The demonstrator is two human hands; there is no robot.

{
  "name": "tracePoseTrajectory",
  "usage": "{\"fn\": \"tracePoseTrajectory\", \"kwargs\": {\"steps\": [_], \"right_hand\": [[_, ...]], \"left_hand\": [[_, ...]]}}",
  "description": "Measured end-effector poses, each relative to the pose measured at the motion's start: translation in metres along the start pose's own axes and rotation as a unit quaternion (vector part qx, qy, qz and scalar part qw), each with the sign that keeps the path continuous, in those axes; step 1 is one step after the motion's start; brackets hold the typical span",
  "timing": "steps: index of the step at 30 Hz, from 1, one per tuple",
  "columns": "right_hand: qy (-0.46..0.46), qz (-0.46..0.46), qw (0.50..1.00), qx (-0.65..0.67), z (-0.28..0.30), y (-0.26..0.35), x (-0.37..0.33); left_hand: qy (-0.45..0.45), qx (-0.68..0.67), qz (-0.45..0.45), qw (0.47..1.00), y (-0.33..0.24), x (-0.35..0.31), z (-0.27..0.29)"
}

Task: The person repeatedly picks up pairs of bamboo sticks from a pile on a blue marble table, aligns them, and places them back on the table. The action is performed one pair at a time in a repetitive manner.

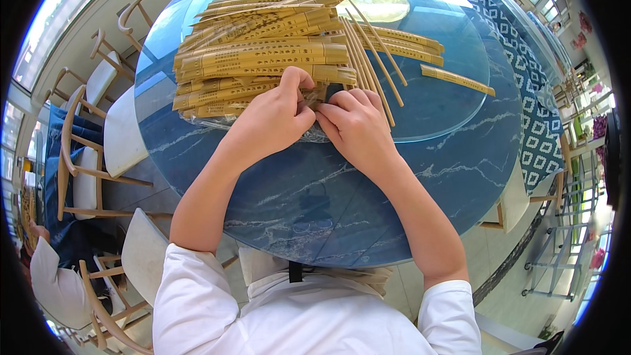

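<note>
A wide pile of yellow-brown printed paper chopstick sleeves point(263, 52) lies on clear plastic wrap point(217, 120) on the round glass turntable. At the pile's near right edge, my left hand point(276, 115) is closed in a pinch, its thumb and fingers close to my right hand point(357, 121). The right hand is closed too, thumb against fingers. Whatever is between the fingertips is mostly hidden; some crumpled plastic and sleeve ends show there. Just beyond my right hand lie several bare wooden chopsticks point(374, 82), fanned out. More yellow sleeves point(411, 46) lie right of them, with a single sleeve point(458, 81) farther right.
The glass turntable point(440, 118) rests on a blue marbled round table point(289, 217). Wooden chairs with white seats point(125, 135) stand at the left, where another person's white sleeve point(59, 283) shows. A patterned blue-and-white cloth point(542, 138) hangs at the right, near a wheeled rack point(555, 263).
</note>
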State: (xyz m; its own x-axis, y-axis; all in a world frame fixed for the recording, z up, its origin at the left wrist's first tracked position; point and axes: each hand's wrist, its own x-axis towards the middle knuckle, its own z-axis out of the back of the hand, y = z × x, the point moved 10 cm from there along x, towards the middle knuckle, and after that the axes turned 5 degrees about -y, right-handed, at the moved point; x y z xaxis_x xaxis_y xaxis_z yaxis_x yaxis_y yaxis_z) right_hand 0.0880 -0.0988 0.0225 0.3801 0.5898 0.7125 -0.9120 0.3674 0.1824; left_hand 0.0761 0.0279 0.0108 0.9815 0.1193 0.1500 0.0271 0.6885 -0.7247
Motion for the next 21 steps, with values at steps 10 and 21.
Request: {"fn": "tracePoseTrajectory", "kwargs": {"steps": [10, 21], "right_hand": [[0.021, 0.060, 0.993, -0.099, -0.010, 0.004, -0.004], [0.018, 0.064, 0.997, -0.038, -0.009, 0.003, -0.007]], "left_hand": [[0.005, 0.026, -0.007, 1.000, -0.006, -0.001, 0.000], [0.014, 0.015, 0.003, 1.000, -0.001, 0.002, -0.006]]}}
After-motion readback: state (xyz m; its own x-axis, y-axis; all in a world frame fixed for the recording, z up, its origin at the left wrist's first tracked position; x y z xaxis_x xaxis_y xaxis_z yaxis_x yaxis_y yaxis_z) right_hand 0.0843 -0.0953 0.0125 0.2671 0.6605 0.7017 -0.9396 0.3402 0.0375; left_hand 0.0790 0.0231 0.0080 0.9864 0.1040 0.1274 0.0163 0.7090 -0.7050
